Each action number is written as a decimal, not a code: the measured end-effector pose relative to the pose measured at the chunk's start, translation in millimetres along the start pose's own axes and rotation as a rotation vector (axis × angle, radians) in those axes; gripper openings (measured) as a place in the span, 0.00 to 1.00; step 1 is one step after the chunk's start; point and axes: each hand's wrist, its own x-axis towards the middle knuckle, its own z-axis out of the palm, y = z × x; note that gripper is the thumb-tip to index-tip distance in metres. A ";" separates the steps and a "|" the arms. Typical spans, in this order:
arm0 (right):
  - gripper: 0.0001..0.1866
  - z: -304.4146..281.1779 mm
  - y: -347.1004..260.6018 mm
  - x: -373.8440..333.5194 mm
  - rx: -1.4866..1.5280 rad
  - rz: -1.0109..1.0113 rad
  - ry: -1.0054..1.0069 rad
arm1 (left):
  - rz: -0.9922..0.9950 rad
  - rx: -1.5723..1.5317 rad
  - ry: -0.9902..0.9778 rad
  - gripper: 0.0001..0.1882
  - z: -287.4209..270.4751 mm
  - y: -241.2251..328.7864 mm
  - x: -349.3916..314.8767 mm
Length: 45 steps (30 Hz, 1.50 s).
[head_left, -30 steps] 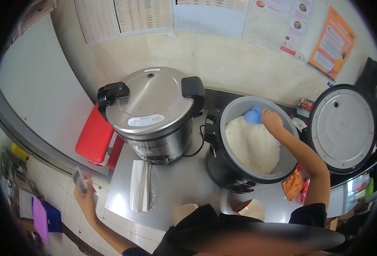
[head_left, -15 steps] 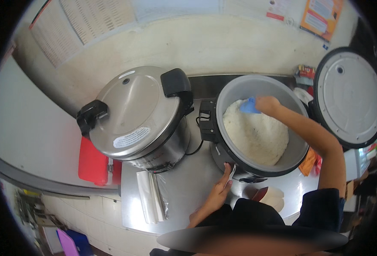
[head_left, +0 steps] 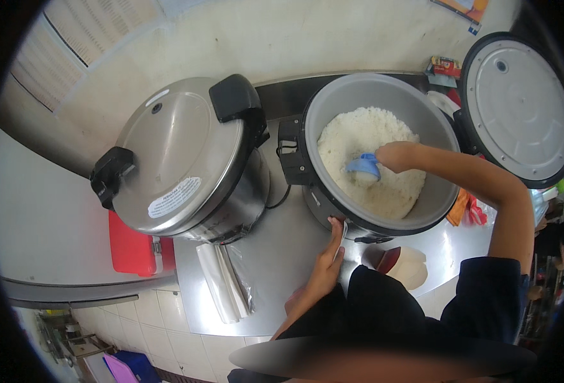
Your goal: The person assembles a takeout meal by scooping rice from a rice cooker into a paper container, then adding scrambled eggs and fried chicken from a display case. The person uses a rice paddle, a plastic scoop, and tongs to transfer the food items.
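My right hand (head_left: 397,157) grips a blue scoop (head_left: 362,166) inside an open rice cooker (head_left: 323,207). The scoop is tilted into the white cooked rice (head_left: 366,124), with some rice in its mouth. Around the rice rises the grey wall of the inner pot (head_left: 440,159). Low at the cooker's near side, my left hand (head_left: 323,268) pinches a thin white sheet (head_left: 342,239), perhaps paper, held upright close to the cooker body. Part of that sheet is hidden by my fingers.
A second cooker (head_left: 173,147), lid closed, stands at left. The open cooker's lid (head_left: 521,108) leans back at right. On the steel table (head_left: 285,262) lie white plastic sheets (head_left: 221,281) and beige paper (head_left: 411,268). A red box (head_left: 128,246) sits at far left, an orange cloth (head_left: 459,207) at right.
My right hand and the scoop have moved from the pot's far side toward the middle of the rice. The scoop now has rice in it. My left hand keeps its sheet beside the cooker.
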 end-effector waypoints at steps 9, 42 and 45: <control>0.11 -14.2 -37.1 -36.3 0.314 -0.042 -0.163 | -0.076 -0.009 -0.008 0.31 1.6 -1.6 -0.8; 0.16 -24.1 -196.1 -179.0 1.499 -0.222 0.125 | -0.297 0.594 0.512 0.24 -70.8 27.1 -198.0; 0.15 15.4 -241.6 -157.6 1.563 -0.292 -0.003 | -0.315 0.765 0.409 0.26 -50.4 -3.0 -219.8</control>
